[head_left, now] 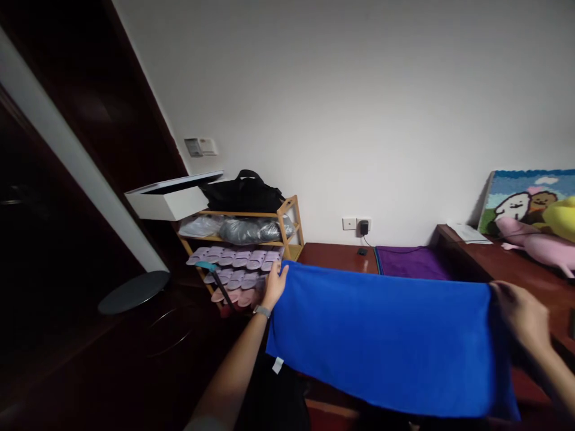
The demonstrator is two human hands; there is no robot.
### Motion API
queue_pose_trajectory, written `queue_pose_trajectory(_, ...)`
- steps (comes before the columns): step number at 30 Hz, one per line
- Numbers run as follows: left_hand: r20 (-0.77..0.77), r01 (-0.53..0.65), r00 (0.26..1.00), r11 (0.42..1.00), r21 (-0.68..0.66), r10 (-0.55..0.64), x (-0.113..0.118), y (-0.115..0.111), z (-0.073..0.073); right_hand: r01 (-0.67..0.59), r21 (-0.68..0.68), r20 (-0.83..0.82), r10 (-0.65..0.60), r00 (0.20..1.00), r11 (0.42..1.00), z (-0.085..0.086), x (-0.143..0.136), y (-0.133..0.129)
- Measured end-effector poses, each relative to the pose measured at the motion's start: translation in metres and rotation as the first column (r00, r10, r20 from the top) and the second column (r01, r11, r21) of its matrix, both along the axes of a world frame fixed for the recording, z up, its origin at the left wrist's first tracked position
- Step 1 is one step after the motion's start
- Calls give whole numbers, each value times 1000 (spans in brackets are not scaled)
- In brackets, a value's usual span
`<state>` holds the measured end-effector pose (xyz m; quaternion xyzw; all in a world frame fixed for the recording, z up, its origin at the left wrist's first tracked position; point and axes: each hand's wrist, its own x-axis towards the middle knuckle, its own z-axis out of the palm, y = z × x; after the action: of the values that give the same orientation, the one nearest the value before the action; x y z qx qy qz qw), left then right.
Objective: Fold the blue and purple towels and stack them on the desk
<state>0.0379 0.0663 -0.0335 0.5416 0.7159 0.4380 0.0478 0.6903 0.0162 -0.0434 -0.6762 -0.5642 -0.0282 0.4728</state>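
Observation:
A blue cloth (pixel 386 341) hangs stretched between my two hands, in front of a dark red wooden surface. My left hand (pixel 275 286) pinches its upper left corner, and a watch with a light band is on that wrist. At the upper right corner my right hand (pixel 521 308) grips the cloth, slightly blurred. A small white tag (pixel 277 365) sticks out at the cloth's lower left edge. Behind the cloth, a folded purple cloth (pixel 411 262) lies on the red wooden surface (pixel 332 256).
Left of the cloth stands a wooden rack (pixel 287 209) with slippers, plastic-wrapped items, a black bag (pixel 247 193) and a white box (pixel 173 203). A round stool (pixel 133 292) is farther left. Plush toys (pixel 545 245) and a picture (pixel 521 197) are at the right.

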Motion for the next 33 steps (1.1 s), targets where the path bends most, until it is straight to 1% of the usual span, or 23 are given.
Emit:
queue_pose_trajectory(2,-49,-25,999,991,-133,19,6,18,-29,-16,-93,1,17,1000,996,-30,-2,36)
queue_pose_trajectory(4,-101,-60,994,967,-247,36,10,34,-55,-7,-158,-27,2,1000,987,-64,-3,65)
queue_pose_trajectory(7,-194,-108,980,929,-355,40,13,54,-89,5,-213,-48,-15,999,977,-112,-7,94)
queue_pose_trajectory(9,-267,-135,963,917,-376,32,14,66,-105,1,-234,-52,-13,999,972,-138,-12,105)
queue_pose_trajectory(11,-342,-166,939,917,-362,35,14,76,-117,18,-238,-40,-28,999,971,-156,-18,110)
queue_pose_trajectory(13,-405,-197,913,924,-329,50,12,84,-124,69,-220,-1,-71,997,973,-168,-25,109)
queue_pose_trajectory(15,-471,-182,881,946,-269,36,8,90,-129,73,-197,57,-63,996,978,-178,-30,103)
queue_pose_trajectory(16,-499,-147,866,961,-235,10,7,92,-131,37,-197,83,-21,996,980,-184,-32,98)
queue_pose_trajectory(18,-521,-27,850,983,-184,-74,9,90,-133,-71,-246,107,99,989,967,-197,-33,88)
queue_pose_trajectory(20,-462,117,868,978,-171,-184,26,78,-135,-149,-335,91,190,978,930,-208,-31,80)
queue_pose_trajectory(21,-405,200,878,964,-174,-256,43,67,-136,-168,-372,78,212,974,913,-212,-29,77)
queue_pose_trajectory(22,-340,291,879,941,-174,-335,67,54,-136,-176,-397,68,220,973,901,-213,-28,77)
queue_pose_trajectory(23,-272,403,858,899,-169,-436,97,38,-137,-173,-407,65,218,974,897,-211,-26,79)
queue_pose_trajectory(24,-213,524,808,835,-166,-550,133,20,-138,-160,-405,69,204,976,900,-206,-24,82)
queue_pose_trajectory(25,-178,641,732,753,-150,-658,174,2,-140,-132,-397,76,175,982,908,-199,-22,88)
queue_pose_trajectory(26,-179,734,643,666,-134,-745,219,-15,-143,-92,-389,75,131,988,917,-191,-20,95)
queue_pose_trajectory(27,-230,800,549,585,-135,-804,266,-31,-147,-50,-384,64,80,995,922,-182,-19,103)
queue_pose_trajectory(28,-314,845,452,514,-147,-834,313,-44,-151,-14,-384,42,33,999,923,-174,-18,111)
queue_pose_trajectory(29,-414,882,352,446,-155,-839,359,-55,-156,10,-390,14,-5,1000,921,-167,-17,119)
queue_pose_trajectory(30,-517,887,303,435,-154,-801,401,-63,-160,22,-401,-17,-32,999,916,-162,-16,126)
queue_pose_trajectory(31,-605,876,294,462,-140,-740,438,-69,-163,23,-412,-44,-46,998,911,-158,-16,132)
queue_pose_trajectory(32,-680,846,320,523,-108,-659,470,-73,-165,19,-425,-63,-51,997,905,-157,-16,136)
queue_pose_trajectory(33,-730,799,368,597,-67,-576,495,-75,-166,13,-437,-77,-52,996,899,-156,-15,139)
